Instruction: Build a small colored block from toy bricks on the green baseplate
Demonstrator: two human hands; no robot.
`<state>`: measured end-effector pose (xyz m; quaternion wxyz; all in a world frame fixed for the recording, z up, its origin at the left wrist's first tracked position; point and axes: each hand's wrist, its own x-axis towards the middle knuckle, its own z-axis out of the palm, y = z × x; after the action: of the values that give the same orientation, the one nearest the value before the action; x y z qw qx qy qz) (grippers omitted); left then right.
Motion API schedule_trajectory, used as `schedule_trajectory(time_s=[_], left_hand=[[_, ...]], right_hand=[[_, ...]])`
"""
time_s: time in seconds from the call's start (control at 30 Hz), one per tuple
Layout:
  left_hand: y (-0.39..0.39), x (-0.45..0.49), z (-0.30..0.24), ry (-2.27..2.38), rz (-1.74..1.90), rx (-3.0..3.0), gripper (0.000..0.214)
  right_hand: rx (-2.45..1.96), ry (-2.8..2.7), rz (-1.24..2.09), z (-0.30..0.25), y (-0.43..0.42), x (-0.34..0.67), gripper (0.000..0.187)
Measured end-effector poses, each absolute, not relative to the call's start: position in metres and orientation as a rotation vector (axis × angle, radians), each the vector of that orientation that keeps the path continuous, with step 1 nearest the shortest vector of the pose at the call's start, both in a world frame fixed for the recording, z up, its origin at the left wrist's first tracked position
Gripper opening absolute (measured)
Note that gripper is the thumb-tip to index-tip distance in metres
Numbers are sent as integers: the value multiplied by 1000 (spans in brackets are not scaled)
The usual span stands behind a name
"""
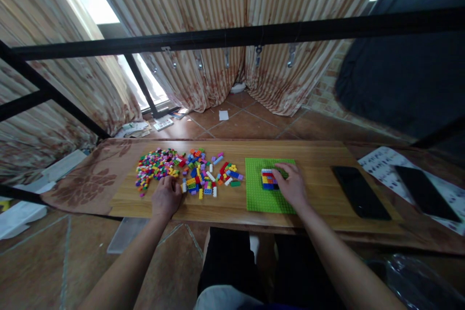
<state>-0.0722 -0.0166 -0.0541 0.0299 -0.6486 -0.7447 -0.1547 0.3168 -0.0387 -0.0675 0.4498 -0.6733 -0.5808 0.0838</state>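
A small toy brick structure [268,180] in white, red, yellow and blue stands on the green baseplate [254,201]. My right hand [292,186] reaches over the plate, with thumb and forefinger closed about the structure's right side; the palm hides part of it. On the left, my left hand [167,197] rests at the near edge of a heap of small loose bricks [156,164]. Its fingers are curled in, and whatever they may hold is hidden. Larger loose bricks [196,179] in many colours lie scattered just right of that hand.
The wooden board [225,208] carries the bricks and the baseplate. A black phone [359,193] lies on its right part. Beyond it are a printed sheet [385,160] and another dark flat device [426,193]. A black metal bar [232,37] crosses in front of the curtains.
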Motion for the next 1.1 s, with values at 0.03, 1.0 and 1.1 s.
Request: schedule_trajectory(time_s=[0.03,1.0,1.1], left_hand=[[-17,-72,-54,-2294,-478,-1998,18],[-18,-72,-54,-2288,-493,-2012,19],[-18,-73,-54,-2295,-485,-2018,19]], right_hand=[[-1684,-1450,207,-68,-37,317,39],[-1766,-1398,401,-72,-29,312,33],[-1744,-1410,414,-71,-30,312,35]])
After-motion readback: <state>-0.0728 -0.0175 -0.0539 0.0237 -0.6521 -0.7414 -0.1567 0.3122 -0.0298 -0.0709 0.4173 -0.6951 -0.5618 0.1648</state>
